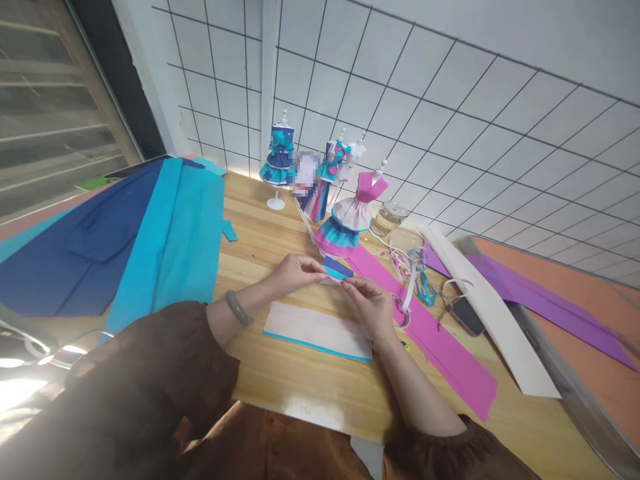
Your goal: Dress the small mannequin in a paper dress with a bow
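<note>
Between my two hands is a small layered strip point(338, 268), navy, light blue and pale, held above the table. My left hand point(303, 272) pinches its left end between thumb and fingers. At its lower right end, my right hand point(370, 303) pinches it too. Below them a pale pink strip with a blue lower edge point(315, 328) lies flat on the wooden table point(285, 380). Just beyond my hands stands a mini dress form in a pink, white and blue dress point(350, 213).
More dressed mini forms point(280, 160) stand at the back by the tiled wall. Blue and navy sheets point(165, 233) lie left. On the right are a pink strip point(435, 333), a white strip point(500, 327), purple material point(545, 307), a glass jar point(389, 217) and a dark phone-like object point(466, 316).
</note>
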